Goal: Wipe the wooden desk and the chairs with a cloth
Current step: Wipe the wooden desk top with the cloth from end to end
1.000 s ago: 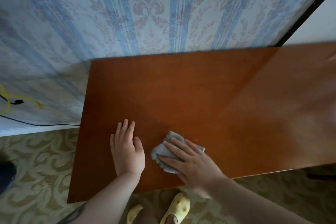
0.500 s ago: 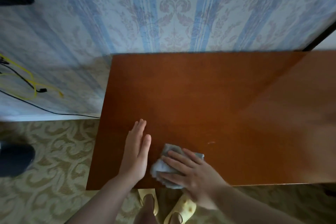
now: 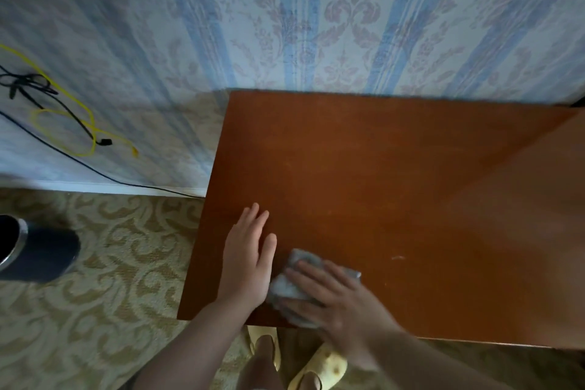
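At the lower centre of the frame a grey cloth [image 3: 292, 288] is pressed flat on the wooden desk [image 3: 380, 184] by the right hand [image 3: 335, 301], the left hand [image 3: 248, 258] laid open beside it; bunched against the edge, it may be dragged off

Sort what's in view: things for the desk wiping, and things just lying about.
For the job: wooden desk; grey cloth; right hand pressing the cloth; left hand flat on the desk.

Lying about: yellow cable; black cable; dark bin; yellow slippers.
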`<state>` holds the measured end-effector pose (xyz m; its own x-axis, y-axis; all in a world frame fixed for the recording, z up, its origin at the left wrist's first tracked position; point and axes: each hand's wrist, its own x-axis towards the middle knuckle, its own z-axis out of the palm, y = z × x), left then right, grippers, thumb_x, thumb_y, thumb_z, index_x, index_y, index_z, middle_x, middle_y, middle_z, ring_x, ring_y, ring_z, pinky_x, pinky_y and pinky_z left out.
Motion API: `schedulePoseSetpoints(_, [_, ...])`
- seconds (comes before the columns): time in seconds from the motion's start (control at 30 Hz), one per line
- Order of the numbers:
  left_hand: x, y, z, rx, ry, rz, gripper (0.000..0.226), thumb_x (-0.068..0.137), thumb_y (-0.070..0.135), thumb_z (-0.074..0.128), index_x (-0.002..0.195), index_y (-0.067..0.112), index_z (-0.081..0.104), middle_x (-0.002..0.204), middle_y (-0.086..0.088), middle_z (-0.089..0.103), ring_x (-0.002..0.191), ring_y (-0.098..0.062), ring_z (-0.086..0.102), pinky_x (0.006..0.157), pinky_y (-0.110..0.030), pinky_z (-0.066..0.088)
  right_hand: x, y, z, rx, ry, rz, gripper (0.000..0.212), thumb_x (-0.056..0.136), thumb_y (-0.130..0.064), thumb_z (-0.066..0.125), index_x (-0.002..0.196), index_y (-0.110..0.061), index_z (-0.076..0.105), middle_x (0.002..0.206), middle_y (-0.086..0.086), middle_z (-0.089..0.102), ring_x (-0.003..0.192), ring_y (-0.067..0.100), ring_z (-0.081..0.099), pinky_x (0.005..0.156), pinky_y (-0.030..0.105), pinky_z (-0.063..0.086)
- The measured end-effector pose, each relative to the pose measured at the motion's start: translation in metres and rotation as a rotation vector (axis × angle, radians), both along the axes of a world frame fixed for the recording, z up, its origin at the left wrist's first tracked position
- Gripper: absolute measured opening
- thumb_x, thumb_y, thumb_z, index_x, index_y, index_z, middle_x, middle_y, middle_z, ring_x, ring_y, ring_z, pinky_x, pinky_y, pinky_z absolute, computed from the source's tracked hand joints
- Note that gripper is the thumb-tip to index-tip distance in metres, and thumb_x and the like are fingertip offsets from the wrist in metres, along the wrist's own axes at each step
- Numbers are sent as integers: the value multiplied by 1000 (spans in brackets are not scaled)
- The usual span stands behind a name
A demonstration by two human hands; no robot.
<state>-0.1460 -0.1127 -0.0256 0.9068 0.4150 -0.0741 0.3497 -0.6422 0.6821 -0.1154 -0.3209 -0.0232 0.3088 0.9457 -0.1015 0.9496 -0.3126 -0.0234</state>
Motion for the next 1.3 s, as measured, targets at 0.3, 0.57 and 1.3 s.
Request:
schedulePoseSetpoints(0.3, [-17,34,-13,405,52,-85,50,102,33,22,149,24,32,157,7,23,147,-9,12,118,-34,14,-2,112,-2,212,121,-629,52,98,-43,29,148,-30,37,159,4,26,148,26,15,116,46,7])
schedulePoseSetpoints(0.57, [-15,31,-11,380,36,-22,50,101,27,20,147,21,37,156,6,30,147,-8,14,119,-31,11,61,11,-5,-19,-107,-82,63,95,-47,41,154,-35,18,160,6,20,148,25,14,115,45,13])
schedulePoseSetpoints(1.3, [-2,-2,-4,283,6,187,48,91,6,51,136,22,52,154,2,33,146,-15,20,120,-39,8,-23,75,-2,160,67,-498,49,95,-42,33,141,-33,46,155,2,35,146,23,23,115,46,28])
